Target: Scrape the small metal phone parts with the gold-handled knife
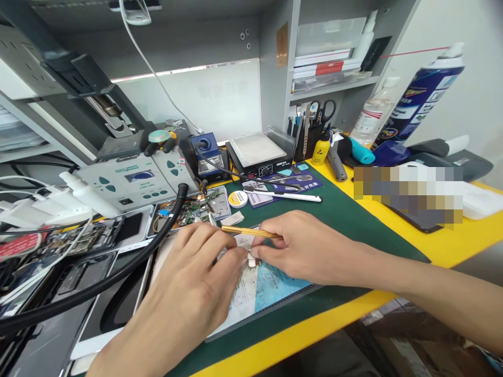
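Both hands meet over a stained white and blue pad in the middle of the bench. My left hand is closed, its thumb and forefinger pinching a small part with a white face. From the other side, my right hand touches the same part with thumb and fingertip. A slim gold-coloured, pen-like tool is also gripped in the right hand, pointing left; its exact kind does not show. The fingers cover most of the small part.
A green mat lies beneath. Behind stand a grey rework station and a hot plate. Left are a box of circuit boards, a thick black hose and phone screens. A white pen-like tool lies beyond the hands; a spray can stands right.
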Available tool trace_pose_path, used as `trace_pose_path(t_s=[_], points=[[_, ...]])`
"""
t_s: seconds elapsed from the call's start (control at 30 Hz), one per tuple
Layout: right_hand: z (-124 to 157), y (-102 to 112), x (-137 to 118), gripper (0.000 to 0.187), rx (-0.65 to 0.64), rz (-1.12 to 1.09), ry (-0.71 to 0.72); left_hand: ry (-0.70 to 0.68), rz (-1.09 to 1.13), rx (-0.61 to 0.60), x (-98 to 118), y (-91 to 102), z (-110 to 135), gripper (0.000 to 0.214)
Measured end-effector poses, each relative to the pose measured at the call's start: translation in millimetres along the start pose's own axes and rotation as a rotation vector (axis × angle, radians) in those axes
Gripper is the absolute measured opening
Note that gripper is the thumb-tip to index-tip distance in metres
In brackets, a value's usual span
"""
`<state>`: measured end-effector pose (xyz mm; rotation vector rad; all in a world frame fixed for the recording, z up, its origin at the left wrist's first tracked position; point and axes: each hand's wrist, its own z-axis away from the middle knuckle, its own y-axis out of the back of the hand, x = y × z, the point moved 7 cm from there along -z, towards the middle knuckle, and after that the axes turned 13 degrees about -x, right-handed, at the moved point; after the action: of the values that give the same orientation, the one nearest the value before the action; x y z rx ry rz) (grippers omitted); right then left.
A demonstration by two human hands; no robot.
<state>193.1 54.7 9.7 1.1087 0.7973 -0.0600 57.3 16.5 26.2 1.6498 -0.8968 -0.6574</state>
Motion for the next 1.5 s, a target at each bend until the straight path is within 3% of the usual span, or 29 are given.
trace_pose_path(t_s=[0.23,1.07,1.5], points=[[-1.0,-0.6,1.3,0.031,0.007,0.023,-0.019,-0.027,0.002,0.0,3.2,-1.9,-2.1,0.015],[-0.9,-0.4,2.3,0.031,0.022,0.016,0.015,-0.017,0.035,0.0,2.1,0.6,0.2,0.02],[-0.7,0.9,1.5,0.033,0.037,0.034,0.022,-0.006,-0.02,-0.01,0.7,-1.8,0.0,0.007]])
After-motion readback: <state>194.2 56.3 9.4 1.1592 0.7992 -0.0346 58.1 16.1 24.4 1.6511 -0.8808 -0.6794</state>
